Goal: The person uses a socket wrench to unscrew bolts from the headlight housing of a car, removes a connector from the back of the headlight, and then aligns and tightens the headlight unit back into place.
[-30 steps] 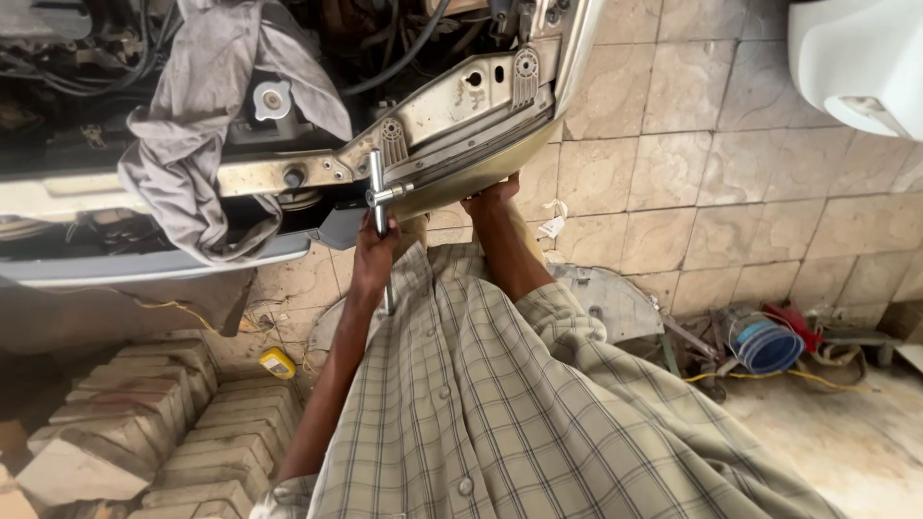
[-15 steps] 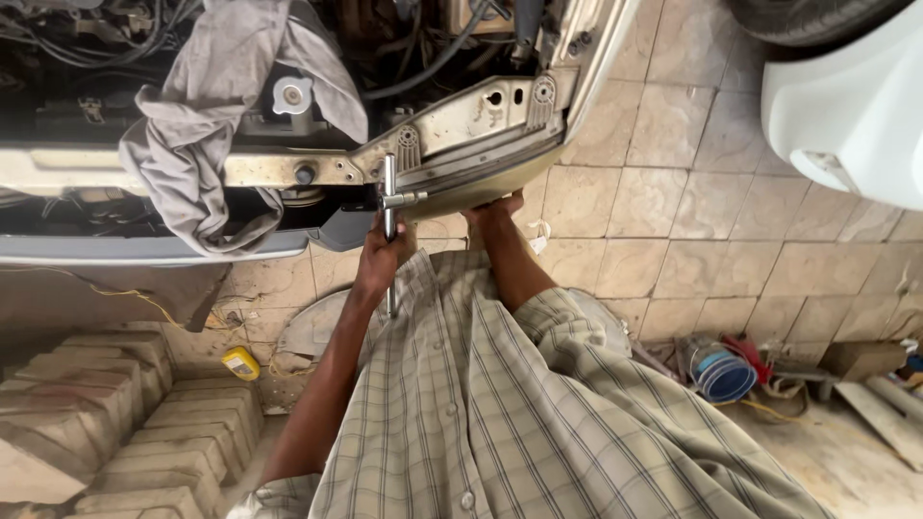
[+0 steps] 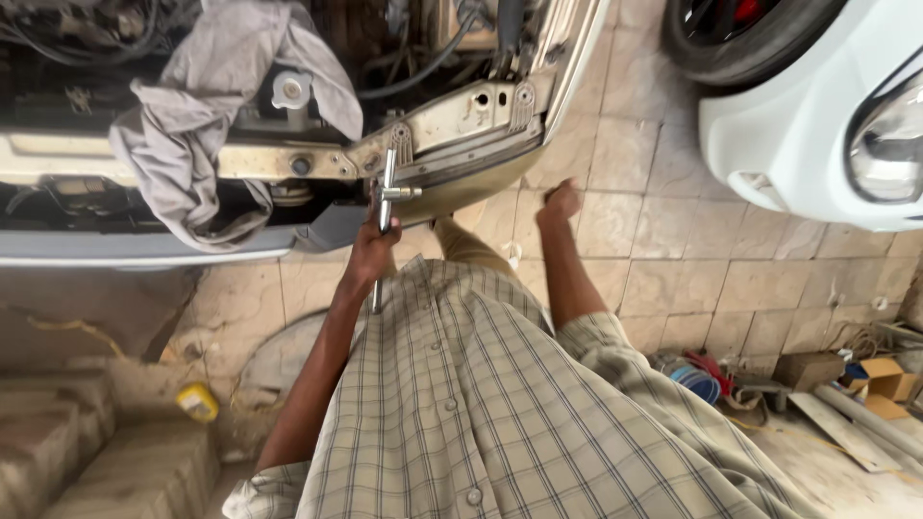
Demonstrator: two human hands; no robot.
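Left hand [image 3: 370, 245] closed round the shaft of a long metal T-handle wrench [image 3: 385, 207], fingers wrapped tight just under the crossbar. Wrench upright, its top end touching the metal front panel [image 3: 452, 115] of an open engine bay, its lower end hanging down past the wrist in front of a checked shirt [image 3: 481, 404]. Right hand [image 3: 558, 204] held away from the car over the tiled floor [image 3: 625, 211], fingers curled loosely inward and holding nothing, well apart from the wrench. Grey cloth [image 3: 207, 125] draped over the panel's edge to the left of the wrench, near but not touching it. Pale bumper [image 3: 135, 248] running along below the panel. Open floor between the panel's right corner and a white car [image 3: 817, 106] at upper right. Brick steps [image 3: 87, 442] at lower left, a small yellow object [image 3: 197, 401] beside them. Boxes and coiled wires [image 3: 711, 375] crowding the lower right.
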